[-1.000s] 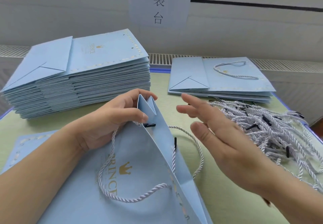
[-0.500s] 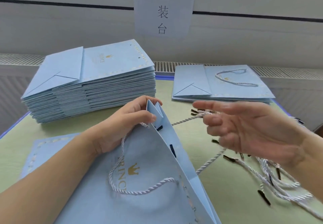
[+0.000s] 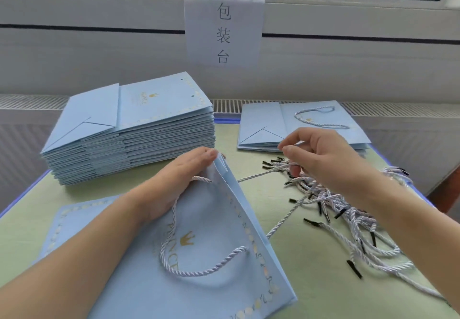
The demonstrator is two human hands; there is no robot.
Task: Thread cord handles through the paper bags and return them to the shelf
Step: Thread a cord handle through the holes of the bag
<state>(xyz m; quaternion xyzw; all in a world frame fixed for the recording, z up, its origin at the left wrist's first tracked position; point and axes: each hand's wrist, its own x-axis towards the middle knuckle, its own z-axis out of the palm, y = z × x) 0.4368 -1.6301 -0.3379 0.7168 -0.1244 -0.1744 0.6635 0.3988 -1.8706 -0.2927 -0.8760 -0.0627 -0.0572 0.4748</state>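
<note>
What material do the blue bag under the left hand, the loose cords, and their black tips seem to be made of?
Blue bag: apparently stiff matte paper or thin card, since it keeps sharp creases; the crown print looks like gold foil.
Loose cords: twisted white strands with a faint sheen, probably synthetic fibre or cotton; I cannot tell which.
Black tips: small, dark, rigid-looking ends, probably plastic, perhaps metal.

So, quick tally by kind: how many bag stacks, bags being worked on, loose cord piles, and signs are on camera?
Bag stacks: 2 (tall stack, short stack)
Bag in hand: 1
Loose cord pile: 1
Paper sign: 1
Total: 5
</note>
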